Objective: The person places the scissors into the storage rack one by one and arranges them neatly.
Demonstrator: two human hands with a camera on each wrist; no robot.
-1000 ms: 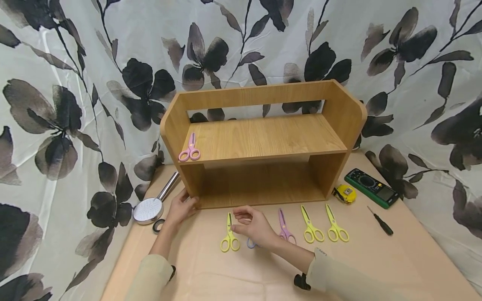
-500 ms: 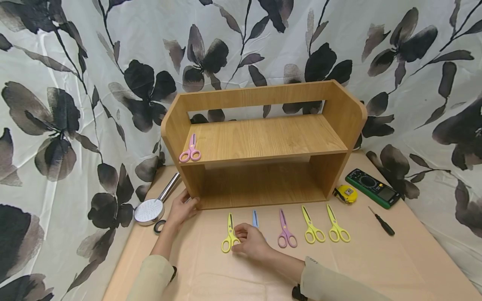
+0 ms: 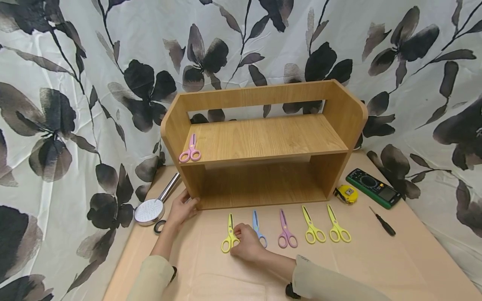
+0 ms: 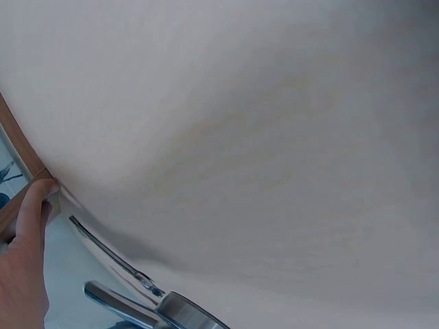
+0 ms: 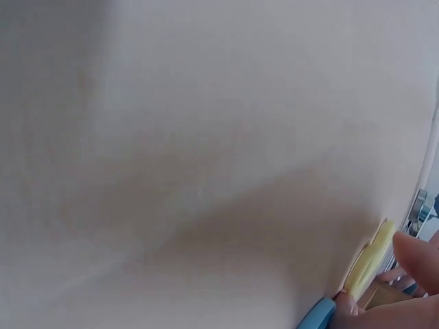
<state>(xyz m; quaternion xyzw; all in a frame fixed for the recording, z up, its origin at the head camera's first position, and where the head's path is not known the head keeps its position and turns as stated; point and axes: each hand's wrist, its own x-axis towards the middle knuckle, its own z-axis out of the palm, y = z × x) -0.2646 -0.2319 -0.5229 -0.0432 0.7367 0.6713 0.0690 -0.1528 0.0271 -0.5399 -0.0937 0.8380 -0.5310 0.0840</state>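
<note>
In the head view, the left hand point(image 3: 182, 210) grips the lower left front corner of a two-tier wooden shelf point(image 3: 263, 136); its thumb and fingers close around the board. The right hand point(image 3: 248, 242) is low over the table, pinching the handle of the leftmost yellow scissors point(image 3: 227, 241), which lie flat with the blades toward the shelf. The right wrist view has the yellow handle point(image 5: 370, 264) between thumb and fingertips. Just right of this hand lie blue scissors point(image 3: 256, 223), partly hidden. Pink scissors point(image 3: 192, 150) lie on the upper tier's left end.
Purple scissors point(image 3: 286, 232) and two more yellow scissors point(image 3: 312, 228) continue the row. At right are a tape measure point(image 3: 346, 194), multimeter point(image 3: 373, 188) and screwdriver point(image 3: 385, 223). A shower head point(image 3: 150, 210) and black tape roll point(image 3: 159, 226) lie left. A floral curtain point(image 3: 124, 37) hangs behind.
My right hand has come down and slightly left onto the yellow scissors' handle, uncovering the blue and purple scissors. The left hand stays on the shelf corner.
</note>
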